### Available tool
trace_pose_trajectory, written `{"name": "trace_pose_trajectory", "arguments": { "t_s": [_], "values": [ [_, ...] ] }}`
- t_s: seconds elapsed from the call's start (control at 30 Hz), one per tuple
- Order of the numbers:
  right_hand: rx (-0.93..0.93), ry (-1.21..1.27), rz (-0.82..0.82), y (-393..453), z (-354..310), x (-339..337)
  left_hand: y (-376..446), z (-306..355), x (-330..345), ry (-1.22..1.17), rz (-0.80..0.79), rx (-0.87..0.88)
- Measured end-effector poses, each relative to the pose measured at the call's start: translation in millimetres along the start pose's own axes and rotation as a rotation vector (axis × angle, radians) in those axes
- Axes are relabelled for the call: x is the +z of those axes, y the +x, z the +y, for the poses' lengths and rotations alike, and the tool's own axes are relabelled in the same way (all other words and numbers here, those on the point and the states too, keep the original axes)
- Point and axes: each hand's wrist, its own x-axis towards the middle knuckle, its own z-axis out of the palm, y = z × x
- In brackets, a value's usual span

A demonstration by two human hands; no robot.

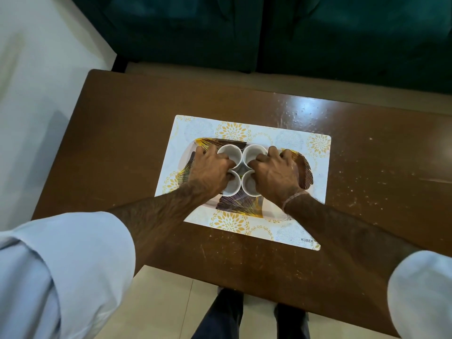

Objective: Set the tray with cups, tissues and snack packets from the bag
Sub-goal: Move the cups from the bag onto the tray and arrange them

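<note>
Several white cups stand close together in a square on the patterned tray (236, 206), which has purple and gold leaf shapes. My left hand (210, 170) grips the two left cups, the far one (229, 152) and the near one (232, 185), with fingers hooked over their rims. My right hand (275, 171) grips the two right cups, far (254, 152) and near (249, 184), the same way. No tissues, snack packets or bag are in view.
The tray rests on a white placemat (293, 140) with yellow flower prints, lying on a brown wooden table (122, 143). A dark green sofa (269, 30) stands behind the table. My shoes (230, 311) show on the tiled floor at the near edge.
</note>
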Motion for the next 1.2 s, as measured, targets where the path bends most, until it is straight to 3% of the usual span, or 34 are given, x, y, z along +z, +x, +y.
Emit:
{"name": "trace_pose_trajectory", "arguments": {
  "t_s": [0.47,0.7,0.93,1.2],
  "values": [
    [0.042,0.048,-0.007,-4,-4,3,1,-3,-10,-0.008,-0.039,0.06],
    [0.156,0.189,0.137,-22,16,-12,3,-1,-44,-0.114,0.065,0.099],
    [0.312,0.291,0.186,-55,75,-39,54,75,-87,-0.171,0.095,0.176],
    [0.553,0.299,0.234,-128,205,-49,115,221,-120,-0.201,0.144,0.335]
  ]
}}
